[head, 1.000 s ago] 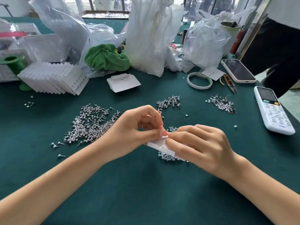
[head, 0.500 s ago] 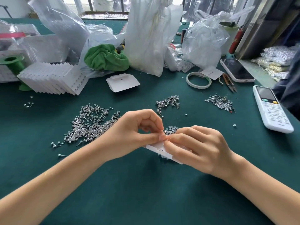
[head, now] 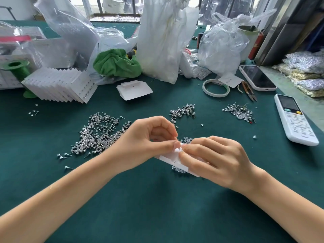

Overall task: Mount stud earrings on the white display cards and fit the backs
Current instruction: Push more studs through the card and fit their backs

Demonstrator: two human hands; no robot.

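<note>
White card stock, a small display card (head: 168,158), sits near the middle of the green table (head: 157,207), pinched between both hands. The left hand (head: 145,142) grips its far edge with thumb and curled fingers, while the right hand (head: 215,158) curls over it. Loose stud earrings (head: 100,134) lie heaped to the left; a stack of cards (head: 59,86) stands farther left.

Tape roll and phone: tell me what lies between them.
In the head view, between the tape roll and the phone lie a small white card and thread snips on the green table.
</note>
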